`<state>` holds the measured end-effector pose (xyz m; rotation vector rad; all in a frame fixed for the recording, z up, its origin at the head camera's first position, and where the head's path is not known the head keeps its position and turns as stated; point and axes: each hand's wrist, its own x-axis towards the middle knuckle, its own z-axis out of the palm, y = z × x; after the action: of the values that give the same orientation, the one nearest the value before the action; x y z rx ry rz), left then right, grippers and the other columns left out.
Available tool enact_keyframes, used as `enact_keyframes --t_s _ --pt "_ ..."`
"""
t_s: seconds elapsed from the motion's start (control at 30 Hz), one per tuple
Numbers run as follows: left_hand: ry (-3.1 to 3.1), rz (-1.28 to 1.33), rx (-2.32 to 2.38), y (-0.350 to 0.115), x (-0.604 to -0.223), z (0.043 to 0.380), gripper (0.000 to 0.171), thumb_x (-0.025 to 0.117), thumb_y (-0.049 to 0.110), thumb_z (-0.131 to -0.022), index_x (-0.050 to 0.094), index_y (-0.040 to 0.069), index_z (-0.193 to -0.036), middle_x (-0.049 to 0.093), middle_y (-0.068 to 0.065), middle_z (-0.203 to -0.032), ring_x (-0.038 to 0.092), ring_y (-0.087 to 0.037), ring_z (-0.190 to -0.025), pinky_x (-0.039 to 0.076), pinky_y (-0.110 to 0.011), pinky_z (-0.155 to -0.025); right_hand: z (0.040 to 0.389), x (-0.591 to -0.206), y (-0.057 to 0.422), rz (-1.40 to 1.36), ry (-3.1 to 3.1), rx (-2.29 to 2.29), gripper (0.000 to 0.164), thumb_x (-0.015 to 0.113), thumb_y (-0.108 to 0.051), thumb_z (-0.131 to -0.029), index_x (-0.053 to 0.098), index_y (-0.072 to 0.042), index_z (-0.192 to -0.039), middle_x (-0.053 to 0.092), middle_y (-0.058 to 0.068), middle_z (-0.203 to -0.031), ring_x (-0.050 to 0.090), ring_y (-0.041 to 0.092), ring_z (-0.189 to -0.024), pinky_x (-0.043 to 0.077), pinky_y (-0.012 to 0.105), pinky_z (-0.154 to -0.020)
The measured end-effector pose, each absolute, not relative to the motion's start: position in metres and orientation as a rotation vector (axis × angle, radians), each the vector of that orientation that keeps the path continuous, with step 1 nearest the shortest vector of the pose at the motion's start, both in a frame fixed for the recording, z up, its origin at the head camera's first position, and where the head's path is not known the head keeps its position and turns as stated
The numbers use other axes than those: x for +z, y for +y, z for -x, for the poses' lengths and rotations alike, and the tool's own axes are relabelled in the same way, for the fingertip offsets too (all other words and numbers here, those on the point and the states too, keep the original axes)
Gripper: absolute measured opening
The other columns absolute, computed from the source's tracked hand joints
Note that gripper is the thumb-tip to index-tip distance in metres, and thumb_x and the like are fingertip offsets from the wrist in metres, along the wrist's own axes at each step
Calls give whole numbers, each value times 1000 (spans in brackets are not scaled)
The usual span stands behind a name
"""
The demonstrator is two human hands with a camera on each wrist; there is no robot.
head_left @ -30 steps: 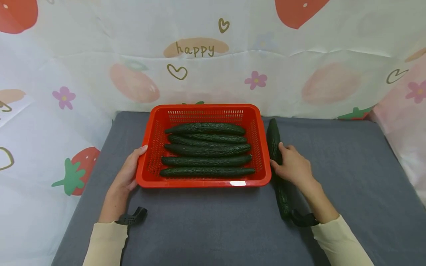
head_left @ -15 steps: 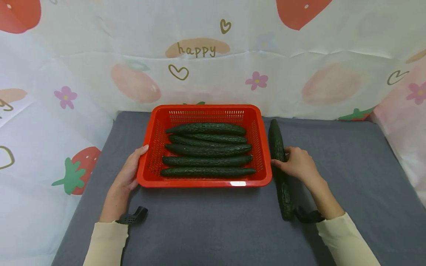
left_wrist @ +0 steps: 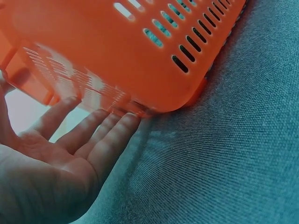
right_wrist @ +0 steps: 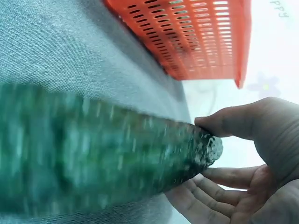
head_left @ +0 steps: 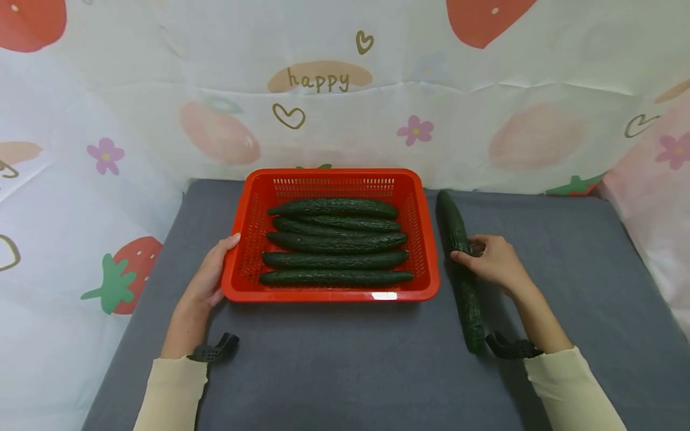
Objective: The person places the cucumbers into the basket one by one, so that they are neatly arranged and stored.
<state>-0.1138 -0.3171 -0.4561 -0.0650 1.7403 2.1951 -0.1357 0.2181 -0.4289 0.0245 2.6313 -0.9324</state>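
Observation:
My left hand [head_left: 207, 275] holds the left side of a red plastic basket [head_left: 323, 294]. In the left wrist view its fingers [left_wrist: 112, 140] touch the basket's slotted wall from outside, low down, and the thumb is mostly cut off at the frame's edge. Several dark green cucumbers [head_left: 336, 243] lie crosswise inside the basket. Just right of it, my right hand [head_left: 496, 263] grips another long cucumber [head_left: 470, 311] near its middle. That cucumber points away from me, tilted slightly left. The right wrist view shows thumb and fingers on either side of this cucumber [right_wrist: 103, 154].
A grey cloth [head_left: 345, 365] covers the table. Behind it and along the sides hangs a pale curtain [head_left: 334, 131] printed with strawberries, flowers and hearts. Each wrist wears a black strap mount, such as the left mount [head_left: 215, 348].
My right hand has moved right with the cucumber, widening the gap to the basket. Its thumb has come away from the basket's rim. My left hand and the basket stay put.

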Motion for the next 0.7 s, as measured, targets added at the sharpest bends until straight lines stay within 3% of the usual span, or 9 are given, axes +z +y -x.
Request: enact_keyframes --t_s 0.2,0.7 --pt "1738 84 2191 -317 -456 114 37 44 44 -113 50 17 -137 71 9 -120 72 -4 -106 62 -23 -90 132 -421 221 -25 2642 -989 77 68 -45 -102 46 8 -153 56 37 -147 57 51 -133 60 58 -94" --pt "1722 98 2201 -316 -454 115 35 45 44 -113 51 18 -135 72 10 -117 73 -3 -104 62 -23 -89 126 -385 219 118 2820 -1076 64 70 -33 -103 52 5 -150 63 32 -143 67 49 -125 56 65 -98"
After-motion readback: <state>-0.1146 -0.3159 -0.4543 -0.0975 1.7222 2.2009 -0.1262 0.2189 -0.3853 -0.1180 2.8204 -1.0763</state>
